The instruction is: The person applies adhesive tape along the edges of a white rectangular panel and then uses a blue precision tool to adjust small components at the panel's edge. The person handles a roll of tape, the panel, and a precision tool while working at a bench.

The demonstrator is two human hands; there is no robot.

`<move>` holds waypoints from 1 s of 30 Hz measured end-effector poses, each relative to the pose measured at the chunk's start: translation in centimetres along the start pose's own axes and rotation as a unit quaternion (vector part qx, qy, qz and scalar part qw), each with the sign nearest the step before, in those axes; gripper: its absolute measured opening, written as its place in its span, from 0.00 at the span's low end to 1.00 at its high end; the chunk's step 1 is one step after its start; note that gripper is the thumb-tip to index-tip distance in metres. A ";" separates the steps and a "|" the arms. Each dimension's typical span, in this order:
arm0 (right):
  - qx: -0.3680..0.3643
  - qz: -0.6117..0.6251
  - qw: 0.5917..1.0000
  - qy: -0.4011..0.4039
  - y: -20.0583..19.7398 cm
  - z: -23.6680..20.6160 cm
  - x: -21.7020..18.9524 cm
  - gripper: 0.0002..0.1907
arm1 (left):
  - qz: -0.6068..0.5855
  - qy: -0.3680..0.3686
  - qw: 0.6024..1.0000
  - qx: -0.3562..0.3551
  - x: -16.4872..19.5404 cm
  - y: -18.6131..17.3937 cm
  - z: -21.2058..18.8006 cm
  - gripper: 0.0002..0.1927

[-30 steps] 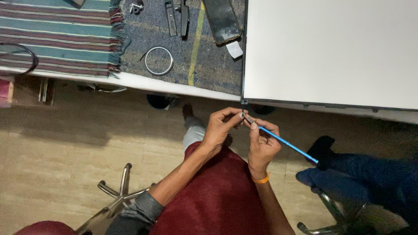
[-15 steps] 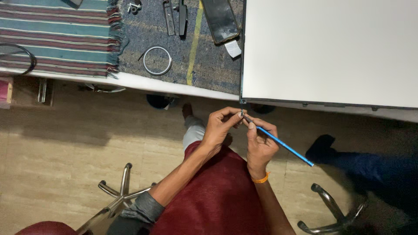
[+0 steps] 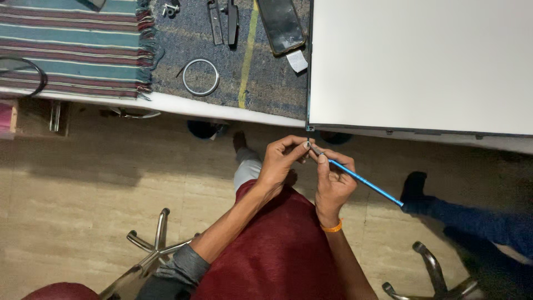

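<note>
The right hand (image 3: 333, 183) holds a thin blue tool (image 3: 363, 180) in a closed grip, the shaft slanting down to the right, so that its metal tip points up toward the near edge of the counter (image 3: 222, 108). The left hand (image 3: 280, 161) is closed narrowly, thumb and forefinger pinched at that tip; whether a small part sits between them I cannot tell. Both hands hang just below the near left corner of the white panel (image 3: 422, 61), close to it but not touching, probably to work at that corner. On the mat (image 3: 272, 83) lie a metal ring (image 3: 201, 77) and a phone (image 3: 281, 24), well apart from the hands.
</note>
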State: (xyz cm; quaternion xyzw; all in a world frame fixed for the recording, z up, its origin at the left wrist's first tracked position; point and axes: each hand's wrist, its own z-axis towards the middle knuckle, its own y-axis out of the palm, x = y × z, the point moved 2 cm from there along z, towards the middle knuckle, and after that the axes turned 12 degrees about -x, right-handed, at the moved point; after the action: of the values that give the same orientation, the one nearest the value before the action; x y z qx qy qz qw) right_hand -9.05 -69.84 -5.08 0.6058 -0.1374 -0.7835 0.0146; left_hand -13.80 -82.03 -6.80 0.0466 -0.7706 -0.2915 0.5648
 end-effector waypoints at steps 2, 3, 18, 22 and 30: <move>0.006 0.002 1.000 0.004 0.0 -0.1 0.0 0.07 | 0.001 0.004 1.000 -0.003 0.1 0.0 0.0 0.11; 0.008 0.002 1.000 0.007 0.0 -0.1 -0.1 0.07 | 0.000 0.006 1.000 -0.005 0.1 0.1 -0.1 0.11; 0.007 -0.022 1.000 0.009 0.1 0.1 -0.3 0.07 | -0.002 0.001 1.000 -0.006 0.5 0.2 -0.2 0.12; 0.010 -0.005 1.000 0.011 0.2 0.1 -0.2 0.07 | -0.004 0.006 1.000 -0.008 0.5 0.1 -0.2 0.12; 0.016 -0.003 1.000 0.004 -0.1 0.2 -0.1 0.07 | -0.003 0.000 1.000 -0.008 0.3 0.3 0.1 0.12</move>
State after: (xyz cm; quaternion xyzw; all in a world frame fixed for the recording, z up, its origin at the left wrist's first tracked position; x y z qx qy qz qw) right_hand -9.17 -69.66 -4.96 0.6094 -0.1480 -0.7789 0.0028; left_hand -13.90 -81.83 -6.43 0.0444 -0.7680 -0.2987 0.5647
